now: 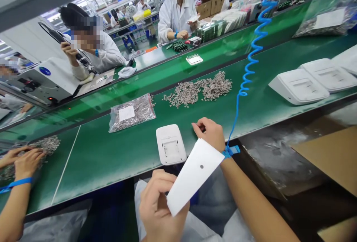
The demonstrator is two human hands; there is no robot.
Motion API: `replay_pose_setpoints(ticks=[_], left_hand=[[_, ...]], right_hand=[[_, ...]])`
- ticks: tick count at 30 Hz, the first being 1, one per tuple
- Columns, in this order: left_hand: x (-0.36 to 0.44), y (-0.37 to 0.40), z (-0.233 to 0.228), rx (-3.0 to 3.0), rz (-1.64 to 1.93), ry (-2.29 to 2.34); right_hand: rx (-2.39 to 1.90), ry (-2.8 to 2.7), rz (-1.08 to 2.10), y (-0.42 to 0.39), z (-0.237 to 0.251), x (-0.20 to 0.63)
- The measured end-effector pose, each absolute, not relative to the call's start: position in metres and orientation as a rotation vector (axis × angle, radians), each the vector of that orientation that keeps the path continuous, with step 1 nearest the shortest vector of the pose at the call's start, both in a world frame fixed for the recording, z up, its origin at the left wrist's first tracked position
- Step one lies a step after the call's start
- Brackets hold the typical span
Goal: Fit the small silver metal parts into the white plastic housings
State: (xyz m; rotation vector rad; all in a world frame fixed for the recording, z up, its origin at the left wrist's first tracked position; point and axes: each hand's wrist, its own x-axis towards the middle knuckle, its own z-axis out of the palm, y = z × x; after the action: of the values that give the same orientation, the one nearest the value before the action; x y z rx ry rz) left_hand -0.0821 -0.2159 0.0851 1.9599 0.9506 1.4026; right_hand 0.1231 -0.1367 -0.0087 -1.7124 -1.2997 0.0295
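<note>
My left hand [163, 201] grips the narrow end of a white wedge-shaped plastic housing [198, 171], which is tilted in front of me above the bench edge. Its smooth side with a small dark round hole shows. Just beyond the housing, my right hand [209, 133] is closed over the green bench, thumb and fingers drawn together; whatever they hold, if anything, is too small to make out. A blue strap with a coiled cord circles that wrist. A second white housing [170, 144] lies on the bench to the left of my right hand, its recessed side up.
Loose small metal pieces [199, 89] form piles on the green bench [134, 149]. Beside them lies a clear bag [132, 112] of similar pieces. More white housings [302, 84] stand at the right. A co-worker's hands [28, 160] work at the left. An open cardboard box [331, 156] sits below right.
</note>
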Motion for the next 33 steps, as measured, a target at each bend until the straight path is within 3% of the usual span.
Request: replay_pose_setpoints(ticks=[10, 16, 22, 33], left_hand=[[-0.081, -0.22, 0.085, 1.772, 1.358, 0.989], [-0.091, -0.213, 0.054, 0.678, 1.048, 0.734], [-0.085, -0.214, 0.046, 0.029, 1.228, 0.381], [-0.092, -0.211, 0.044, 0.24, 1.192, 0.386]], right_hand=[[-1.724, -1.306, 0.038, -0.137, -0.01, 0.123], [-1.698, -1.322, 0.033, -0.137, -0.006, 0.122], [-1.69, -1.34, -0.022, -0.139, -0.011, 0.123], [-1.698, -1.355, -0.067, -0.138, -0.02, 0.126]])
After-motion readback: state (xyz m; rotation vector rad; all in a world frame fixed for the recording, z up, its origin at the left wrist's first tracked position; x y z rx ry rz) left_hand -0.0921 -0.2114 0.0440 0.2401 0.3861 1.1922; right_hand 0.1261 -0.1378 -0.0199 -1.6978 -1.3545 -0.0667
